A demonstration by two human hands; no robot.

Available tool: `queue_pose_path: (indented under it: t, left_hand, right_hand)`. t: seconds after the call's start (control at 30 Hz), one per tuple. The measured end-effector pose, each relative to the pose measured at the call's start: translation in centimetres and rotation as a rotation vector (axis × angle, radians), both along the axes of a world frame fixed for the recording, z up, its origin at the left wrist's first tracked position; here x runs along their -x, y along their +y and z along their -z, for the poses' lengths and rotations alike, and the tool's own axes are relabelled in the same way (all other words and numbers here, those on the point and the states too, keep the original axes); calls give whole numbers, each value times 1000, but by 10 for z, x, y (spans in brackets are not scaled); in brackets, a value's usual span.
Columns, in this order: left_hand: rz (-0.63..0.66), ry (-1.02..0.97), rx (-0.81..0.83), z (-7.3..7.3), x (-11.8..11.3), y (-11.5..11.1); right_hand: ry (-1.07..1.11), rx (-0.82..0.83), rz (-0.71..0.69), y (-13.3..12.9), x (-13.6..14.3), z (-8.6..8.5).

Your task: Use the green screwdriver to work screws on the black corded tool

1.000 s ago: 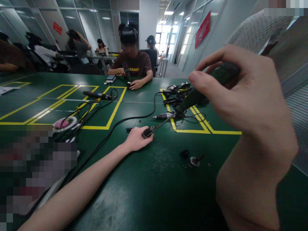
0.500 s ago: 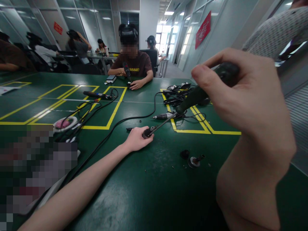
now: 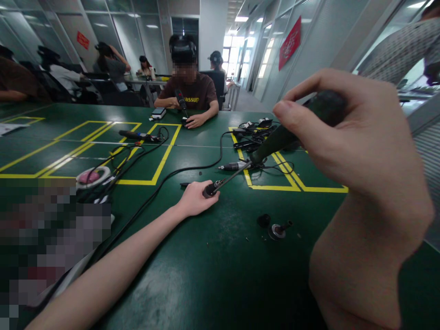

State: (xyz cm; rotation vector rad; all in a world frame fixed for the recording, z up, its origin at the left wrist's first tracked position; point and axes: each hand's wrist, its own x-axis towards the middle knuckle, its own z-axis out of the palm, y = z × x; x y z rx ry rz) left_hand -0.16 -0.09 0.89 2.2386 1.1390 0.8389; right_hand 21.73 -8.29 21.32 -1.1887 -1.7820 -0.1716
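Observation:
My left hand [image 3: 197, 198] rests on the green table, closed around a black cylindrical tool handle [image 3: 208, 190] with small metal parts at its exposed end. A short dark piece [image 3: 185, 185] pokes out beyond the knuckles. Raised close to the camera, my right hand [image 3: 364, 137] grips the dark green handle of a screwdriver [image 3: 271, 143]. Its thin shaft slants down to the left, and the tip meets the end of the black handle; the exact contact is too small to see. Right of my left hand lie a metal collar with a tube [image 3: 277, 230] and a black cap [image 3: 264, 220].
A corded tool [image 3: 233, 166] and a pile of black cables and tools [image 3: 254, 133] lie beyond the screwdriver. A black cable [image 3: 178, 170] crosses the table. At left are another corded tool [image 3: 139, 135] and a tape roll [image 3: 92, 176]. A person [image 3: 187, 91] works opposite.
My right hand has shifted slightly to the right and turned a little with the screwdriver. My left hand stays put. A person at the far right has moved rightward.

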Motion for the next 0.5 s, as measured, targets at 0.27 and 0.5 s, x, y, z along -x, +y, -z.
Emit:
queue_pose_path:
  t: [0.27,0.5]
  left_hand:
    - [-1,6,11,-1,0,0]
    - [3,1,10,0,0,1]
  right_hand:
    - [-9,-20,32,2,2,0]
    - [-7,29,-56,-2,0,-1]
